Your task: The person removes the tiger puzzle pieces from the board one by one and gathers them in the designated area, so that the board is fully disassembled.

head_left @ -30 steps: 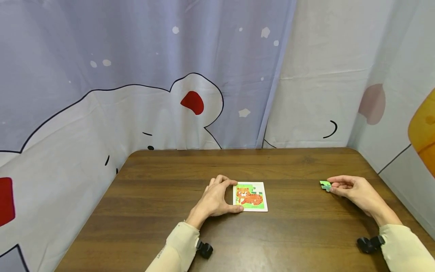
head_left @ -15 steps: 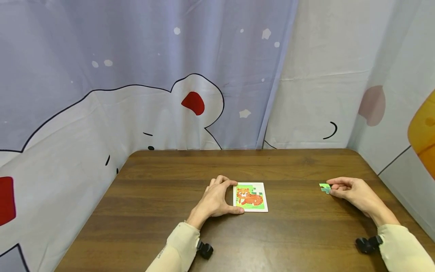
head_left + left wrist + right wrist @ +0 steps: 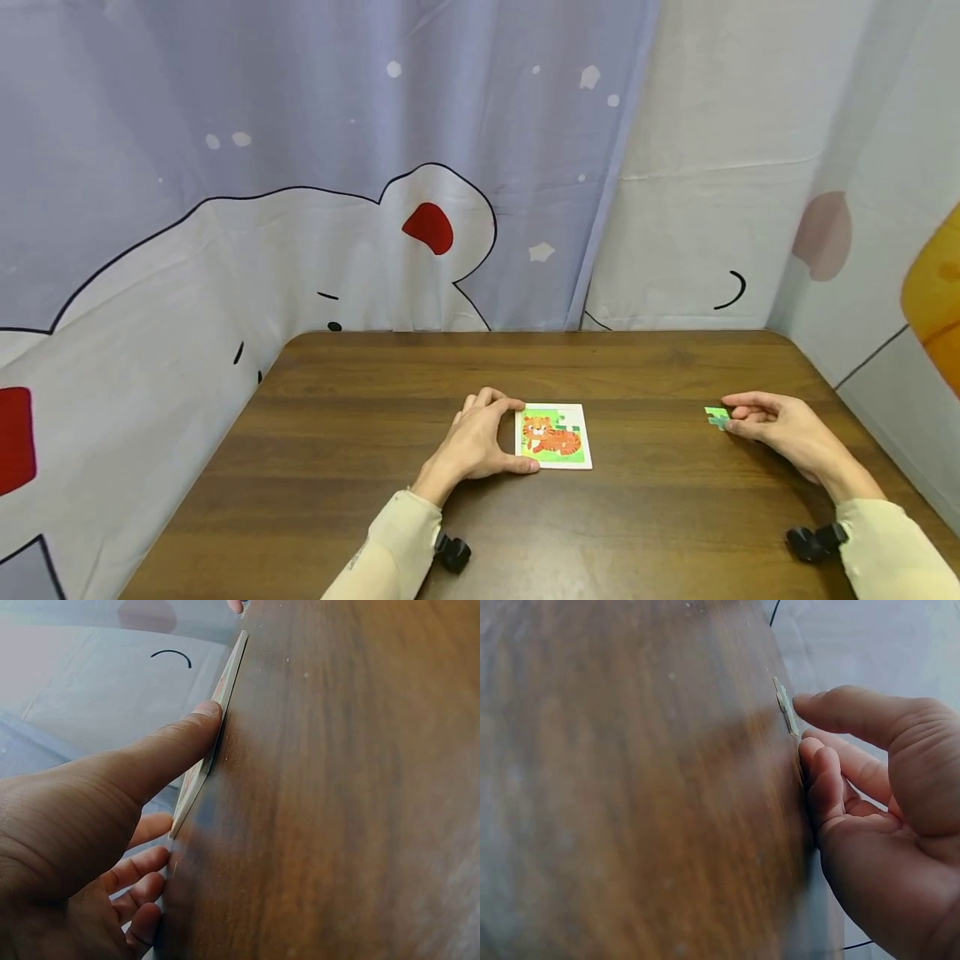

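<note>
A small square puzzle board (image 3: 587, 446) with a white border and an orange tiger picture lies flat on the table. Its upper right corner shows a bare white gap. My left hand (image 3: 471, 437) holds the board's left side, index finger at the far corner and thumb along the near edge. In the left wrist view the thumb presses the board's edge (image 3: 234, 664). Well to the right, my right hand (image 3: 787, 433) pinches a small green and teal puzzle piece (image 3: 716, 414) at its right side, thumb and index finger on it. The piece sits low at the tabletop, its thin edge (image 3: 785, 707) visible from the right wrist.
The brown wooden table (image 3: 360, 400) has rounded far corners. A patterned curtain (image 3: 315, 250) stands right behind its far edge, and white cloth (image 3: 855, 333) runs along the right side. Both wrists carry a black camera mount below the pale sleeves.
The right fingers have turned the puzzle piece slightly and shifted a little over it. The left hand and the board stay put; the head view has tilted slightly.
</note>
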### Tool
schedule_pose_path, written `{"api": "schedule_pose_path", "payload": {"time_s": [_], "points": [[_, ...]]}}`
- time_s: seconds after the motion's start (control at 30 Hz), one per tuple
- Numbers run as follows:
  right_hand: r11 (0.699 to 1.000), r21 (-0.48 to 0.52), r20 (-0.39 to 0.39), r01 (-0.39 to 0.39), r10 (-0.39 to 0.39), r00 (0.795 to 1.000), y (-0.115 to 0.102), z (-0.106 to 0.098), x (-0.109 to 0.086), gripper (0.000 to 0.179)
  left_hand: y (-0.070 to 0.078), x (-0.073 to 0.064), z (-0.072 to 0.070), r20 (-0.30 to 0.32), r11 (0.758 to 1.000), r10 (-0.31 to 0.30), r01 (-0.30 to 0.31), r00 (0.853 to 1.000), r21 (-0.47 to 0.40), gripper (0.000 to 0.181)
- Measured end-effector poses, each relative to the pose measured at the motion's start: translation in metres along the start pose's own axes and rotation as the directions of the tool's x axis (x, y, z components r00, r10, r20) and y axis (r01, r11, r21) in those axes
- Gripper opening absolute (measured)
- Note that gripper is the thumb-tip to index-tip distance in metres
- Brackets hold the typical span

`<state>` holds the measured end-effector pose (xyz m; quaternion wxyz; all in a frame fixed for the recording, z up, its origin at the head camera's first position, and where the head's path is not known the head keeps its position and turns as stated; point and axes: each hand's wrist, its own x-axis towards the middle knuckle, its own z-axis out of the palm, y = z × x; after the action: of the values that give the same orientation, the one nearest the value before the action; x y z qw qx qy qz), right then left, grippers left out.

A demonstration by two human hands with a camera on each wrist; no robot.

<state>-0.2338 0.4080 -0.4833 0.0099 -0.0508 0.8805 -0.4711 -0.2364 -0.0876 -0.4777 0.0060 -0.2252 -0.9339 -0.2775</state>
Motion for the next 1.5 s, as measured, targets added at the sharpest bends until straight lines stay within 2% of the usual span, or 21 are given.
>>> {"api": "schedule_pose_path", "payload": {"time_s": [0.13,0.33,0.53,0.83,1.03,1.5], "points": [[0.999,0.035,-0.032,0.021,-0.020,0.999,0.001,-0.002,-0.003,0.051,0.002,0.003,0.000,0.007,1.000,0.006,-0.006,1.000,0.001,0.096],[0.994,0.097,-0.043,0.055,-0.051,0.998,-0.001,-0.007,-0.005,0.034,0.002,0.005,0.000,0.004,1.000,0.004,-0.004,1.000,0.008,0.096],[0.992,0.100,-0.074,0.082,-0.075,0.994,-0.011,-0.007,-0.005,0.036,0.002,0.005,0.000,0.008,1.000,-0.005,0.005,1.000,-0.001,0.097],[0.984,0.121,-0.135,0.128,-0.111,0.985,-0.045,-0.004,-0.002,0.041,0.001,0.005,0.000,0.005,1.000,-0.009,0.009,1.000,0.006,0.097],[0.985,0.090,-0.168,0.145,-0.129,0.977,-0.074,0.003,0.001,0.052,0.001,0.005,0.000,-0.001,1.000,-0.005,0.005,1.000,0.008,0.098],[0.958,0.173,-0.108,0.227,-0.211,0.972,-0.125,0.045,0.009,0.059,0.000,0.002,0.001,0.001,1.000,-0.009,0.009,1.000,-0.004,0.097]]}}
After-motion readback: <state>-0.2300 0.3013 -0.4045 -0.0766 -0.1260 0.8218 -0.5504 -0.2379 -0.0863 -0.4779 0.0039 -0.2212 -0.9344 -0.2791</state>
